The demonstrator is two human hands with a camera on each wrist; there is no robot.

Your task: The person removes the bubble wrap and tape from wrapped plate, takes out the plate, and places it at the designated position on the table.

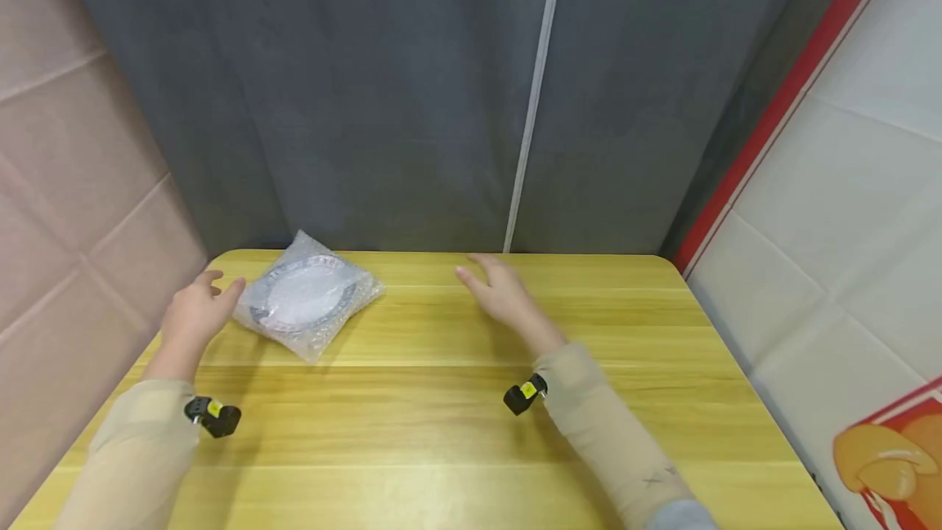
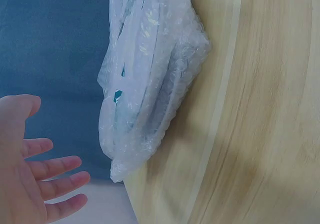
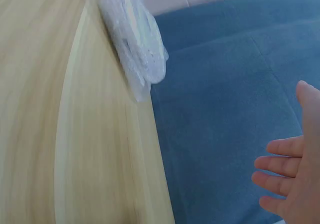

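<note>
The left hand [image 1: 195, 316], fingers loose, is near the bubble-wrap packet [image 1: 305, 297], middle left; the right hand [image 1: 504, 291], mid-frame, has straight fingers.

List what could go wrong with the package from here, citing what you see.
The package lies near the far edge of the table, so a push might tip it off. Its bubble wrap looks loose, so fingers could slip. The right hand is apart from it, so the left hand lifting alone might tilt it.
</note>
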